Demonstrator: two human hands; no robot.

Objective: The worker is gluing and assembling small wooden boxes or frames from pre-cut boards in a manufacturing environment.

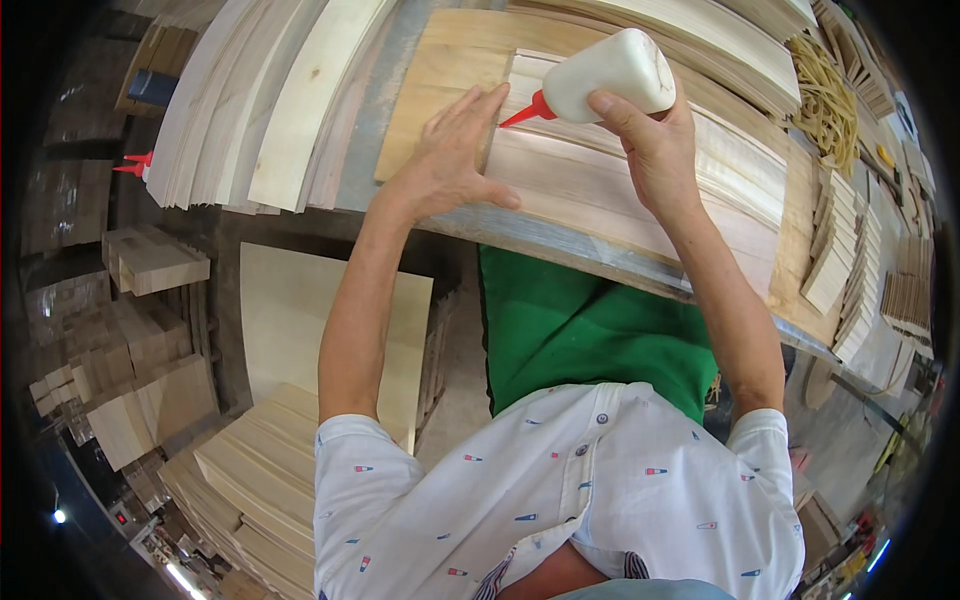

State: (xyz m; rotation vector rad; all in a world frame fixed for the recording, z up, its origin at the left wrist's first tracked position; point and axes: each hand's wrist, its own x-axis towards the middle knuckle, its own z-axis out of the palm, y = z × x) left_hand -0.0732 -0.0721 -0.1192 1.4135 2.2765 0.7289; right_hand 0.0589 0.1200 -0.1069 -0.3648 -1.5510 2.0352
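My right hand (655, 140) grips a white glue bottle (612, 78), tilted so its red nozzle (530, 110) points down and left. The tip is at the left end of some pale wooden boards (610, 180), which lie side by side on a larger tan board (450, 60). Whether glue is coming out cannot be seen. My left hand (455, 155) rests with fingers stretched out at the boards' left end, thumb apart and nothing held.
Long thin wood sheets (260, 90) are stacked at the left of the workbench (600, 262). Small slats (835, 240) and a heap of yellowish bands (825, 95) lie at the right. More timber piles (150, 400) stand on the floor at left.
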